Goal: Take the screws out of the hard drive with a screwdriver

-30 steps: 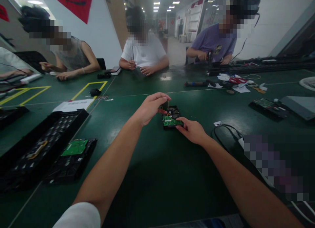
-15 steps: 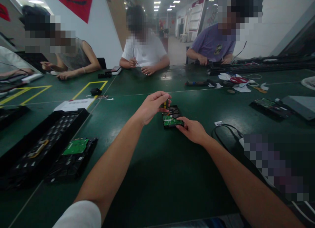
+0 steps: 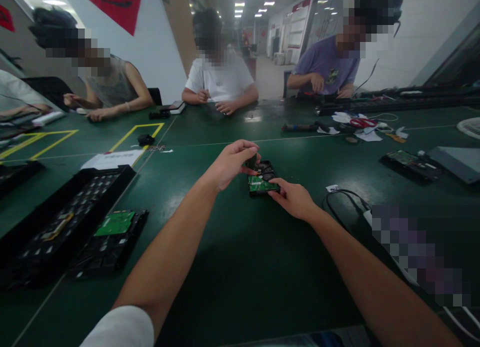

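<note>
Lying near at left, a larger drive (image 3: 112,241) sits just beside a long black tray (image 3: 101,207). Farther off, the right hand (image 3: 290,198) grips the near right corner of a small hard drive (image 3: 259,184), flat on the green table (image 3: 232,277) with its circuit board up. Above its far left side, the left hand (image 3: 237,163) pinches a dark tool (image 3: 251,161), lower end unclear. Beyond sits a co-worker (image 3: 225,84) in white.

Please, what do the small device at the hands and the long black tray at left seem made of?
Device: bright green face with pale specks, likely lacquered circuit board; dark casing, fairly matte, metal or plastic, unclear. Tray: black, dull sheen, raised walls, probably moulded plastic.
</note>
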`<state>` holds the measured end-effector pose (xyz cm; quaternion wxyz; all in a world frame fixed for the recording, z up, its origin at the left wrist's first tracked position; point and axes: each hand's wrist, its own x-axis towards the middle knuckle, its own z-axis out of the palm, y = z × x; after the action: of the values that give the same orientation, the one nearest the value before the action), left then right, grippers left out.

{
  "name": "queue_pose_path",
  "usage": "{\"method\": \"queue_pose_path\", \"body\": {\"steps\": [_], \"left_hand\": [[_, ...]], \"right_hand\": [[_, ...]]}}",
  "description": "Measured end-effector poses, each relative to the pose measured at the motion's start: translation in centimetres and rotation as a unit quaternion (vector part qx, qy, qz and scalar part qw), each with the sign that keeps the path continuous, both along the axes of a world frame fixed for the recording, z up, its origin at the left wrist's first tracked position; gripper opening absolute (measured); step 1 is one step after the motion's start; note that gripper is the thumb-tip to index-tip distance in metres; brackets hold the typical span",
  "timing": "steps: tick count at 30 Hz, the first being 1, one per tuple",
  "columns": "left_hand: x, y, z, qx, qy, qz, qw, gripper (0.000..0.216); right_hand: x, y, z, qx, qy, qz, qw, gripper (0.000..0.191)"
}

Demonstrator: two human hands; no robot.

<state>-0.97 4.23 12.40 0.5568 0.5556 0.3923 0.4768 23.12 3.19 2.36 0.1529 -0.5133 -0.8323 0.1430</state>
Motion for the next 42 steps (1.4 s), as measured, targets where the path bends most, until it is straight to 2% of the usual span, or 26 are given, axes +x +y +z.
{"method": "queue_pose_path", "body": {"steps": [5, 12, 18, 21, 25, 30, 35, 42], "left_hand": [[0.09, 0.02, 0.16, -0.029, -0.023, 0.018, 0.999, 0.016], [-0.11, 0.15, 0.13, -0.002, -0.022, 0.016, 1.000, 0.018], [-0.14, 0.46, -0.36, -0.003, -0.062, 0.006, 0.998, 0.022], [-0.09, 0.58, -0.59, 0.010, -0.039, 0.007, 0.999, 0.030], [0.01, 0.39, -0.55, 0.030, 0.007, 0.000, 1.000, 0.028], [-0.07, 0.29, -0.47, -0.004, -0.007, 0.011, 1.000, 0.026], [-0.22, 0.39, -0.37, -0.020, -0.022, -0.013, 0.999, 0.021], [-0.33, 0.57, -0.61, -0.046, -0.028, -0.024, 0.998, 0.026]], "right_hand": [[-0.07, -0.10, 0.24, -0.003, 0.002, 0.002, 1.000, 0.041], [-0.08, -0.18, 0.27, 0.000, 0.002, 0.004, 1.000, 0.040], [0.05, 0.06, -0.11, 0.001, 0.003, 0.004, 1.000, 0.041], [0.03, 0.07, -0.09, 0.001, 0.004, 0.005, 1.000, 0.040], [-0.01, 0.03, -0.01, -0.006, 0.011, 0.005, 1.000, 0.040], [0.05, 0.08, -0.23, -0.006, 0.015, 0.006, 1.000, 0.040], [0.09, 0.06, -0.16, -0.004, 0.014, 0.012, 1.000, 0.040], [0.07, -0.04, 0.07, -0.003, 0.015, 0.014, 1.000, 0.039]]}}
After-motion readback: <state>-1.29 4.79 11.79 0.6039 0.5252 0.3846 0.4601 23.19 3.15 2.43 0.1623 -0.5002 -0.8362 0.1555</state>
